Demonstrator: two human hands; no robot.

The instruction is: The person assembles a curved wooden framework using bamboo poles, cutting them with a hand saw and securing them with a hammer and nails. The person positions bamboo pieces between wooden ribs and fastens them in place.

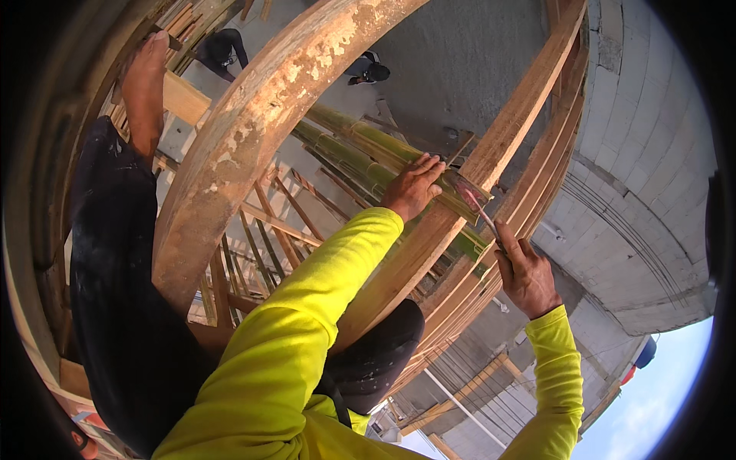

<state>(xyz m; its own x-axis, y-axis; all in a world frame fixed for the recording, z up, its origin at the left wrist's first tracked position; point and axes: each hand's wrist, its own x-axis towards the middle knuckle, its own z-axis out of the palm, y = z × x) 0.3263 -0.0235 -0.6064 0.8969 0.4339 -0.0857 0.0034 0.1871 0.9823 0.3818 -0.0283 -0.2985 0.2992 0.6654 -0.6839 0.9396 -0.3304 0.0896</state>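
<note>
My left hand (415, 186) lies over a green bamboo pole (373, 141) near its right end, fingers along the top and thumb lower down. This end of the pole rests across a long wooden beam (512, 132). My right hand (527, 277) is closed round the lower end of a tool with a slim metal shaft (488, 221). Its upper end meets a reddish patch at the bamboo's end; the tool's exact kind is not clear. Another green bamboo pole (337, 150) runs alongside, partly hidden by my left hand and sleeve.
A thick curved timber (253, 130) rises at my left, near my bare foot (146, 84). Far below are two people (220, 54) on a grey floor (460, 61), with slats and poles between. At right stands a grey block wall (636, 153).
</note>
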